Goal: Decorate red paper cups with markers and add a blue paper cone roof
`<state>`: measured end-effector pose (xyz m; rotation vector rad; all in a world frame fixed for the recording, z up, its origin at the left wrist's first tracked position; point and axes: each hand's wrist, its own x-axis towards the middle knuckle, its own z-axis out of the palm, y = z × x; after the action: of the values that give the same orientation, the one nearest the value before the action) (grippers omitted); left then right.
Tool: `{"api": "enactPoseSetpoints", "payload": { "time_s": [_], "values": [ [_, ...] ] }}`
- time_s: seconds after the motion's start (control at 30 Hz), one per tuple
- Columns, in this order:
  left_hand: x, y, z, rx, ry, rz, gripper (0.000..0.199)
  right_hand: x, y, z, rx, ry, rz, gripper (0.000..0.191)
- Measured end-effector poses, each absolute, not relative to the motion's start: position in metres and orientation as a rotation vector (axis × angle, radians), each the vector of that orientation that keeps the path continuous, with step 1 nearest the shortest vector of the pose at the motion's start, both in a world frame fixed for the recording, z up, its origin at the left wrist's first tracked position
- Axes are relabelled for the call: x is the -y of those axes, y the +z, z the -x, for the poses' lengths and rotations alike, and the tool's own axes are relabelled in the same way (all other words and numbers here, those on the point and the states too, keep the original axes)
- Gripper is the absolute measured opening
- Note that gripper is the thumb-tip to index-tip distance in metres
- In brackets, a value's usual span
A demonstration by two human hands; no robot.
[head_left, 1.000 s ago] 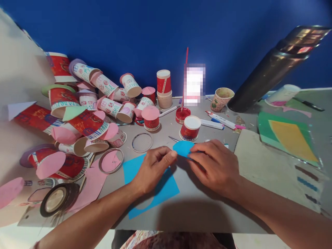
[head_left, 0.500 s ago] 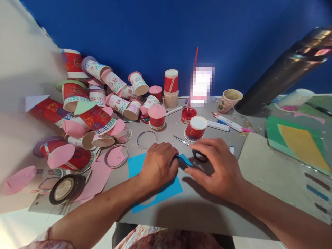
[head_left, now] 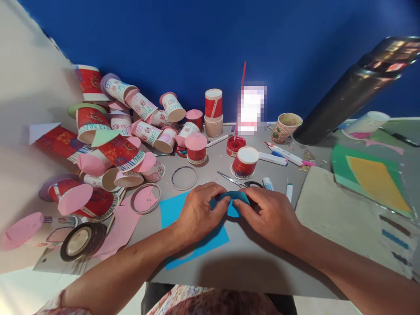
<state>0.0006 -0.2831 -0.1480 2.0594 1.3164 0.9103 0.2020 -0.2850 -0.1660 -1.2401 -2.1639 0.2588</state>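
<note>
Between my two hands is a small curved piece of blue paper (head_left: 234, 209). My left hand (head_left: 201, 210) pinches its left side, and my right hand (head_left: 271, 210) pinches its right side. Under my left hand lies a larger blue sheet (head_left: 210, 245) with a cut-out near its lower edge. Just beyond my fingers, scissors (head_left: 231, 178) rest on the table with black handles partly hidden by my right hand. A red paper cup (head_left: 244, 164) with a white top stands behind them.
At the left, many decorated paper cups (head_left: 121, 151) are piled up beside rolls of tape (head_left: 77, 241) and pink paper (head_left: 123, 227). Markers (head_left: 274, 158), a paint pot (head_left: 235, 146) and a leaning black bottle (head_left: 331, 105) are at the back. Green and yellow paper (head_left: 370, 175) lies right.
My right hand has moved in and gripped the small blue paper's other side. The paper now faces me, bent between both hands. The view has shifted slightly.
</note>
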Motion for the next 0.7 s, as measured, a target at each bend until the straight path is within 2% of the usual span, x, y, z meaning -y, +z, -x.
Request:
{"api": "enactPoseSetpoints", "payload": {
  "time_s": [0.37, 0.43, 0.53, 0.63, 0.7],
  "values": [
    [0.285, -0.1466, -0.0043, -1.352, 0.886, -1.824, 0.02, 0.282, -0.162, -0.2005, 2.048, 0.496, 1.388, 0.039],
    [0.2848, -0.1468, -0.0039, -1.36, 0.882, -1.764, 0.022, 0.2832, -0.1623, -0.2001, 2.038, 0.55, 1.391, 0.034],
    [0.2845, -0.1481, -0.0028, -1.362, 0.855, -1.76, 0.025, 0.2849, -0.1627, -0.1996, 1.988, 0.605, 1.347, 0.016],
    [0.2841, -0.1481, -0.0022, -1.354, 0.808, -1.809, 0.025, 0.2843, -0.1614, -0.1991, 1.97, 0.617, 1.276, 0.016],
    [0.2836, -0.1476, -0.0023, -1.357, 0.78, -1.829, 0.025, 0.2829, -0.16, -0.1988, 1.983, 0.616, 1.263, 0.022]
  ]
}}
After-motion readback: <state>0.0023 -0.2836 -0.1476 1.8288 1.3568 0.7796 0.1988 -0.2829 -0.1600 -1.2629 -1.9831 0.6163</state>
